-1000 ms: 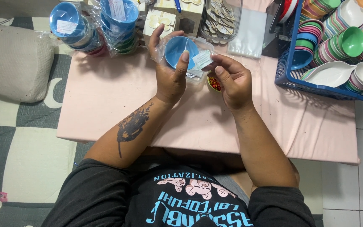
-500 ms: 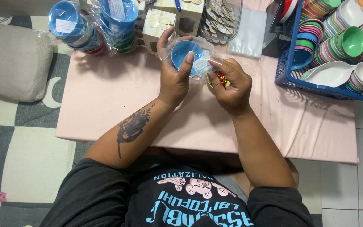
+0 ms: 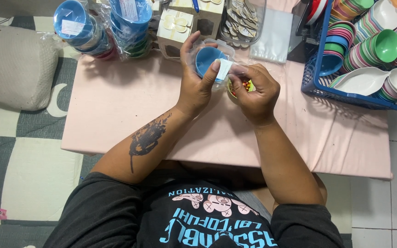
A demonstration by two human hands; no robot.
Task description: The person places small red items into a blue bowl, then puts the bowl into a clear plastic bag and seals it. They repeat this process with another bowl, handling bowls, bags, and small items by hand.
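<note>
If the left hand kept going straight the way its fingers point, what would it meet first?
The left hand holds a bagged blue bowl, fingers pointing to the table's far edge. Beyond it, probably the small cardboard box, though depth is unclear.

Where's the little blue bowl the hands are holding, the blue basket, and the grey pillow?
blue bowl [image 3: 206,59], head view, on its blue inside.
blue basket [image 3: 309,78], head view, on its left wall.
grey pillow [image 3: 12,64], head view, on the middle of its top.
</note>
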